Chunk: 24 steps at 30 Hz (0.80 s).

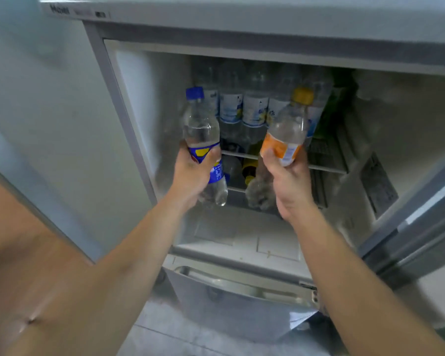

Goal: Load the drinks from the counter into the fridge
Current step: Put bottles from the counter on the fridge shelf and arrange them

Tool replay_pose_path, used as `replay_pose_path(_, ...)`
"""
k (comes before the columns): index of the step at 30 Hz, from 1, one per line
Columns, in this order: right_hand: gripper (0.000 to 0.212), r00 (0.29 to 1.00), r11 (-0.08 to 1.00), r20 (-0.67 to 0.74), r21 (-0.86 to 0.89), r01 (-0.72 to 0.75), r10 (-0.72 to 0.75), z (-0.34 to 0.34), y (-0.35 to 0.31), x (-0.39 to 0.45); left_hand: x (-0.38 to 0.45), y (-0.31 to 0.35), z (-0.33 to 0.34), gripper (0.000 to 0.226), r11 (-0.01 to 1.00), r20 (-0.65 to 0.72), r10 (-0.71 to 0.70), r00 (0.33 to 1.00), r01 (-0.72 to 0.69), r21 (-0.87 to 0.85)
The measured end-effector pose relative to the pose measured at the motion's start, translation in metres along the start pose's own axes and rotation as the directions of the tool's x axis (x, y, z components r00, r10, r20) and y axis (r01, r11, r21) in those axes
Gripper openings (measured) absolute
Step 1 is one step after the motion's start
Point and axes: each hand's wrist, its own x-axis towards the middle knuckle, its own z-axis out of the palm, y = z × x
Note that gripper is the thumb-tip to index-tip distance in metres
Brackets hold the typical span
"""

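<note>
The fridge (129,104) stands open in front of me. My left hand (190,176) grips a clear bottle with a blue cap and blue-yellow label (202,129) around its lower half, held upright at the left of the opening. My right hand (289,181) grips a clear bottle with a yellow cap and orange label (288,129), tilted to the right. Both bottles hang in front of the upper wire shelf (324,168). A row of several clear water bottles (242,106) stands at the back of that shelf.
Under the shelf lie more bottles, one with a yellow cap (249,170). The fridge door (409,227) swings open at the right. A closed lower drawer with a handle (242,283) sits beneath. The fridge floor (242,237) is white. Tiled floor (190,340) lies below.
</note>
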Motion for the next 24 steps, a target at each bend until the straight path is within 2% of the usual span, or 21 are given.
replay_pose_path(4,0.037,0.996,0.995,0.010,-0.058,0.086,-0.086,0.023,-0.018,0.041,0.040,0.013,0.014,0.047,0.996,0.031,0.076,0.997,-0.077,0.038)
replay_pose_path(9,0.052,0.997,0.990,-0.012,-0.120,0.078,-0.080,0.041,-0.011,0.081,0.085,0.028,0.028,0.062,0.977,0.110,0.169,0.979,-0.181,0.112)
replay_pose_path(12,0.047,0.997,0.988,-0.025,-0.145,0.062,-0.066,0.053,-0.004,0.099,0.107,0.030,0.031,0.050,0.967,0.138,0.233,0.963,-0.244,0.068)
replay_pose_path(15,0.045,0.994,0.983,-0.078,-0.170,0.067,-0.081,0.067,0.003,0.114,0.123,0.027,0.037,0.050,0.967,0.131,0.237,0.963,-0.247,0.067)
replay_pose_path(20,0.041,0.966,0.966,-0.173,-0.205,0.157,-0.194,0.091,0.018,0.123,0.138,0.020,0.041,0.047,0.961,0.130,0.252,0.959,-0.263,0.080)
replay_pose_path(24,0.041,0.937,0.960,-0.223,-0.148,0.239,-0.268,0.108,0.025,0.121,0.141,0.018,0.037,0.053,0.957,0.123,0.257,0.959,-0.270,0.105)
